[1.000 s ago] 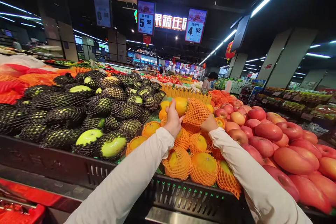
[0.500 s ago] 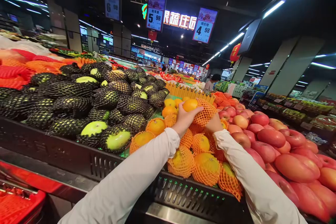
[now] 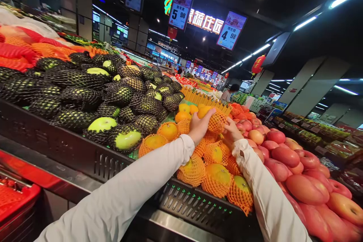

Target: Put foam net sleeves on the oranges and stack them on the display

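Note:
Above the pile of oranges, my left hand (image 3: 198, 126) is wrapped round an orange (image 3: 204, 112) whose upper left side shows bare. An orange foam net (image 3: 217, 121) covers its right part. The fingers of my right hand (image 3: 232, 131) pinch the right end of this net. Below both hands lie several more oranges (image 3: 217, 177) in foam nets, in a black slotted crate (image 3: 195, 205). A few oranges behind my left hand show bare skin.
Green apples in black nets (image 3: 127, 139) fill the crate on the left. Bare red apples (image 3: 295, 159) are heaped on the right. A small yellow picket fence (image 3: 205, 98) stands behind the oranges. At the lower left is a red shopping basket (image 3: 19, 204). Price signs (image 3: 231, 30) hang overhead.
My right hand's fingers have come into clearer view at the net's right end. The net sits further left round the held orange, leaving less bare skin. The view has tilted slightly.

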{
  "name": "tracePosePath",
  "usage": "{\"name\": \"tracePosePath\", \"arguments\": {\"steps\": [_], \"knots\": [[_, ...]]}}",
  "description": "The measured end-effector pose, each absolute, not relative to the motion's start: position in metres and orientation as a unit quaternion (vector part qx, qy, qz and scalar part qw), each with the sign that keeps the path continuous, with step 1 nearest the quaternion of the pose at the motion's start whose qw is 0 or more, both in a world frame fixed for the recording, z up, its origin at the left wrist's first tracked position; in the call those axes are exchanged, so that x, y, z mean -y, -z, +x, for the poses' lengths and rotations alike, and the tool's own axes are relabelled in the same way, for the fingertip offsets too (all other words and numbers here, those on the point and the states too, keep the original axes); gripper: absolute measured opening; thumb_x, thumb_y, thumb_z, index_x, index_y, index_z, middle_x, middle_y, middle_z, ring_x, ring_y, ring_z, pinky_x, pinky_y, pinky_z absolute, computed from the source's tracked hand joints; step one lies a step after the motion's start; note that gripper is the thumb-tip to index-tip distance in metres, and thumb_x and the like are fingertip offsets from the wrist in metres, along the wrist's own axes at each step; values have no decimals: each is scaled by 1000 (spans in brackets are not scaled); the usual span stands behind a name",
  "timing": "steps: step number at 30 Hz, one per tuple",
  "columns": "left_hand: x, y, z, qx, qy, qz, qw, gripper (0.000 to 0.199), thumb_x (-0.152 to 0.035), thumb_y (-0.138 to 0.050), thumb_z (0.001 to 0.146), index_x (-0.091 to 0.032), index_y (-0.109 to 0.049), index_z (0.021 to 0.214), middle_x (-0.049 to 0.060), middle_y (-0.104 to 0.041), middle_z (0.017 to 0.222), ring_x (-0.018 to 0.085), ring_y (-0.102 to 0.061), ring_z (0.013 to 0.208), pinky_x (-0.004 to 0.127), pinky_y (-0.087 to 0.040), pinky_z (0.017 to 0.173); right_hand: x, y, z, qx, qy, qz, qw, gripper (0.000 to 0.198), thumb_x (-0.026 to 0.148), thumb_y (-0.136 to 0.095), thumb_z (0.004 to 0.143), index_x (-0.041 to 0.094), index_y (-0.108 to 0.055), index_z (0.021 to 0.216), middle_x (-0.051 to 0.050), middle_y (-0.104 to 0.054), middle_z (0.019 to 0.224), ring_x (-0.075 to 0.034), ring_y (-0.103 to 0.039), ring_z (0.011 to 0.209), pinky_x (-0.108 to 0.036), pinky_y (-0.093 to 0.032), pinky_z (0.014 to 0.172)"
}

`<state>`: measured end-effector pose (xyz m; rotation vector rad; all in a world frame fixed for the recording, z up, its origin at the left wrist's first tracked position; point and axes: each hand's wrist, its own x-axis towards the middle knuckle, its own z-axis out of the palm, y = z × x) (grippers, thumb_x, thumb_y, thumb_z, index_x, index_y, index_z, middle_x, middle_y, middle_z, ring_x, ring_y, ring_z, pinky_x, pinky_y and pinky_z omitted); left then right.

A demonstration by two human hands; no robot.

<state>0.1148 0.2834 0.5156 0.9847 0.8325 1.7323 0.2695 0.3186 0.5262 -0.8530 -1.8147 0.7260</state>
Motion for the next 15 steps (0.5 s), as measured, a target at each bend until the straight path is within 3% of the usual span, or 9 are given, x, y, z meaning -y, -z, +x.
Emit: {"name": "tracePosePath", "arguments": {"steps": [3, 6, 9, 12, 15], "knots": [[-283, -516, 116, -344, -707, 398, 474, 50, -58, -77, 70, -24, -62, 103, 9, -70, 109, 25, -66, 105, 35, -51, 94, -317, -528, 270, 705, -337, -378, 496, 44, 57, -61, 67, 20, -52, 87, -4, -66, 80, -9, -53, 55, -21, -44, 49], [-282, -518, 115, -362, -702, 377, 484, 47, -59, -75, 72, -24, -63, 102, 9, -70, 105, 26, -66, 103, 37, -51, 91, -316, -528, 264, 694, -295, -427, 500, 38, 58, -50, 68, 21, -44, 75, 2, -52, 61, -7, -34, 41, -22, -29, 38], [-282, -519, 113, -374, -699, 356, 495, 45, -61, -72, 75, -25, -64, 101, 8, -70, 99, 27, -66, 102, 38, -53, 88, -318, -527, 260, 721, -224, -460, 468, 30, 48, -55, 64, 19, -51, 70, 2, -50, 56, -9, -40, 47, -22, -35, 45], [-283, -518, 113, -371, -690, 369, 500, 43, -61, -72, 76, -26, -65, 100, 8, -69, 95, 28, -65, 104, 39, -53, 88, -320, -527, 262, 741, -125, -490, 442, 19, 36, -57, 59, 17, -54, 60, -1, -56, 60, -11, -49, 61, -22, -41, 60], [-282, -518, 114, -364, -687, 385, 498, 42, -59, -73, 76, -26, -66, 101, 8, -70, 98, 28, -65, 106, 39, -54, 90, -317, -530, 264, 751, 21, -533, 390, 15, 29, -54, 60, 15, -59, 59, -5, -62, 62, -13, -50, 62, -23, -41, 63]]}}
